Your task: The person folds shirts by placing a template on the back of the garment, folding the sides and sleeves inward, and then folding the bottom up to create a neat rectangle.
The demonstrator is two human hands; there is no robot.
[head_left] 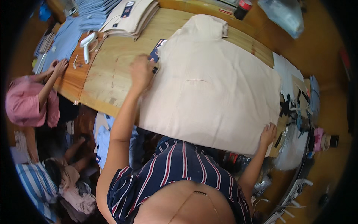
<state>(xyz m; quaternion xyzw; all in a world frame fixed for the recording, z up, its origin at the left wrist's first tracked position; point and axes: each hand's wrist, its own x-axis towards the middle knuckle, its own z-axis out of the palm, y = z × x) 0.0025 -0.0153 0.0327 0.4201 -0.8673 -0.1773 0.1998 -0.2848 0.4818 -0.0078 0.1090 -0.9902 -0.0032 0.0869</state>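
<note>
Two bare hands are at opposite sides of a cream shirt [220,97], which lies spread out on the desk [115,67], its near edge just in front of the person's striped top [179,160]. The left hand [141,74] is right at the shirt's left edge, with a dark tag [154,56] just beyond it and a small black piece [155,70] beside its fingers; it is blurred, so whether it grips anything cannot be told. The right hand [268,134] rests on the shirt's near right corner, fingers over the cloth; I cannot tell if they pinch it. Most of the shirt lies between the hands and to the far side of the right one.

Far left are a pile of folded cream shirts [130,20], some blue cloth [67,35] and a white handheld tool [87,46]. At the left, another person in a pink top [28,100] has both hands together at the desk.
</note>
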